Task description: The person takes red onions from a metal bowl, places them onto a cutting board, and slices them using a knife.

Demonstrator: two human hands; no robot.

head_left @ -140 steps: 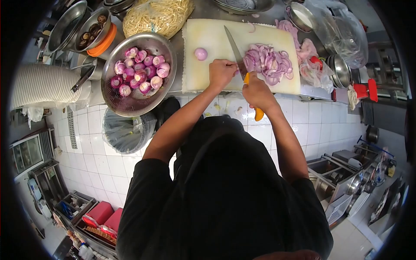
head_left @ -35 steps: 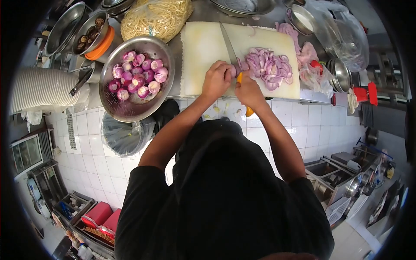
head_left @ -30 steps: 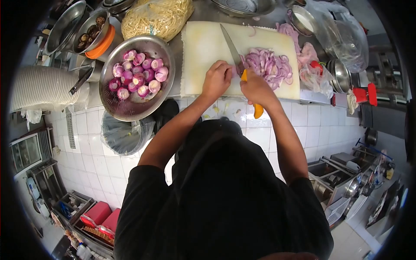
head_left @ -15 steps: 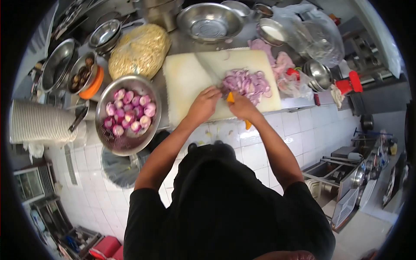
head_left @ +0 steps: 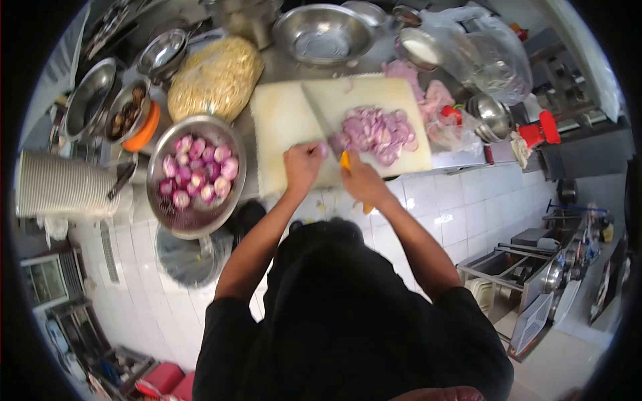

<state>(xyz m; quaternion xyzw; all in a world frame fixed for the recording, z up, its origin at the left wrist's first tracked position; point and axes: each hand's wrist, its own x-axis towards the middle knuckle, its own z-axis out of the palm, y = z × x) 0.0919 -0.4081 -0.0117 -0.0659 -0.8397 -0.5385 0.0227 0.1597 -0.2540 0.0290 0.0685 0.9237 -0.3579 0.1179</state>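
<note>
My right hand (head_left: pixel 362 179) is wrapped round the yellow handle of a knife (head_left: pixel 319 113), whose long blade points up and left over the white cutting board (head_left: pixel 277 110). My left hand (head_left: pixel 303 165) pinches a small purple onion piece (head_left: pixel 324 150) at the board's near side, left of the blade. Sliced purple onion (head_left: pixel 381 134) lies in a pile on the right half of the board, just right of the blade. To the left of the board, a perforated metal bowl (head_left: pixel 231 144) holds several peeled purple onions (head_left: pixel 198 177).
Behind the onions stands a bag of yellow strips (head_left: pixel 215 77). A wide metal bowl (head_left: pixel 324 33) sits beyond the board. Pink cloth (head_left: pixel 436 95), plastic bags and stacked bowls (head_left: pixel 491 117) flank its right. Stacked plates (head_left: pixel 60 185) stand far left; a lined bin (head_left: pixel 187 257) is below.
The view has tilted, so the counter appears lower. My left hand has moved left from the blade with the onion piece, and slices lie by the knife. My right hand keeps the handle.
</note>
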